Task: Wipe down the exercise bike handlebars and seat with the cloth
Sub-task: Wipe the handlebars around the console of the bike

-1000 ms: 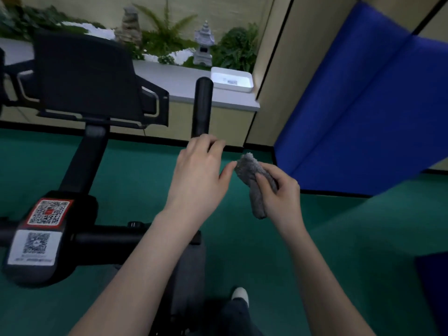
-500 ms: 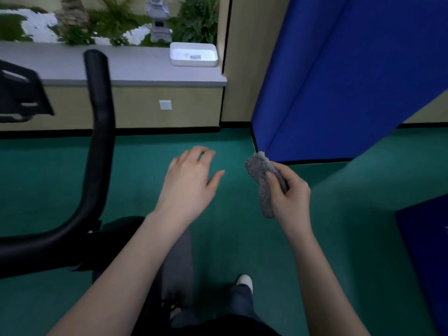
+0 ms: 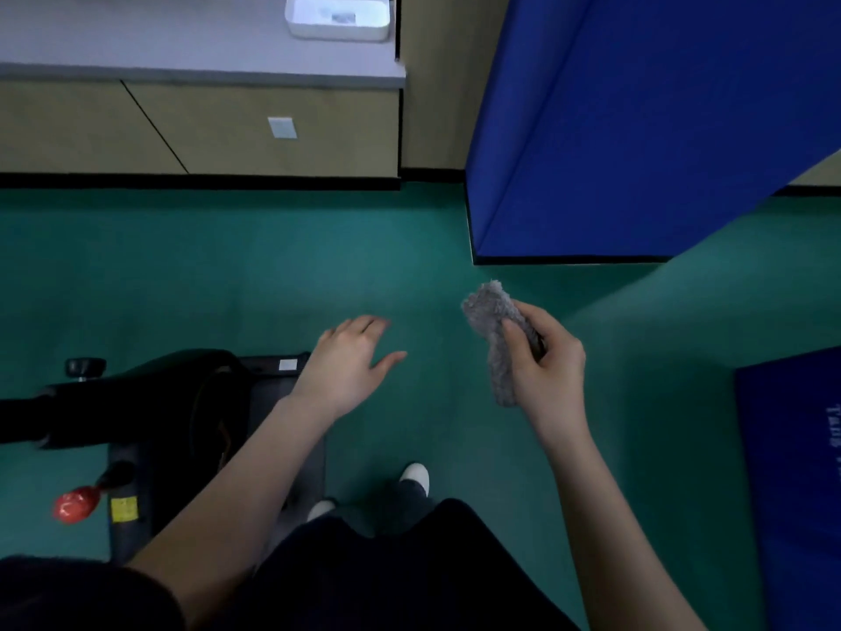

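Observation:
My right hand (image 3: 546, 371) grips a folded grey fluffy cloth (image 3: 493, 325) and holds it upright over the green floor. My left hand (image 3: 352, 362) hovers with its fingers spread and relaxed, holding nothing, just right of the exercise bike's black body (image 3: 150, 398). Only the bike's lower frame shows at the lower left, with a black knob (image 3: 84, 367) and a red knob (image 3: 73, 506). The handlebars and the seat are out of view.
A blue padded mat (image 3: 637, 129) leans against the wall at the upper right, and another blue mat (image 3: 792, 471) lies at the right edge. A grey ledge (image 3: 182, 52) with a white tray (image 3: 336, 15) runs along the back. My feet (image 3: 414, 478) stand on the green floor.
My view has swung down and to the right, so the handlebar has left the frame. My left hand came off the handlebar and now hovers open. The cloth stays in my right hand.

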Available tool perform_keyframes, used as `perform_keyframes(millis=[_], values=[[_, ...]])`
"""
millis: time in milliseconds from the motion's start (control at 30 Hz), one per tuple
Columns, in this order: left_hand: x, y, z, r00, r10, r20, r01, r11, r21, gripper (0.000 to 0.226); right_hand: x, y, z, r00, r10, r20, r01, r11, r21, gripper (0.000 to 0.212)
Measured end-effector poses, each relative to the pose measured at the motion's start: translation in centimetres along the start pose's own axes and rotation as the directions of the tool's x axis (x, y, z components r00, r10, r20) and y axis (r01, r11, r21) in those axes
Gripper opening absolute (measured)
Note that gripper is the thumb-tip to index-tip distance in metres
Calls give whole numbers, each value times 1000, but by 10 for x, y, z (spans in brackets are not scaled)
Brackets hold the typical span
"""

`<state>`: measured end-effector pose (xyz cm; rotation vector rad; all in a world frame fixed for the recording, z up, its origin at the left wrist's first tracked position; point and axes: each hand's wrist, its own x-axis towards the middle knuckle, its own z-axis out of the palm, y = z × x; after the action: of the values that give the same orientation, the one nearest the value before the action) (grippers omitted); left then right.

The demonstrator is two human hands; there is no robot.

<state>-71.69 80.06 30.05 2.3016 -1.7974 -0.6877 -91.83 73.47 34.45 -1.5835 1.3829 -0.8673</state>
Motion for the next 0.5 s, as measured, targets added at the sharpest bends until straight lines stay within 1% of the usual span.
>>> perform_keyframes(millis=[167, 333, 500], values=[[11, 4, 11, 994, -16, 105, 18, 1000, -18, 52, 0, 27, -21, 995, 89, -39, -86, 994, 63, 21], [34, 8, 11, 997, -12, 81, 11, 1000, 10, 52, 9, 37, -26, 993, 109, -51, -104, 990, 91, 22], [73, 6, 5, 999, -7, 51, 5, 999, 36, 52, 46, 37, -23, 991, 121, -62, -115, 989, 87, 21]])
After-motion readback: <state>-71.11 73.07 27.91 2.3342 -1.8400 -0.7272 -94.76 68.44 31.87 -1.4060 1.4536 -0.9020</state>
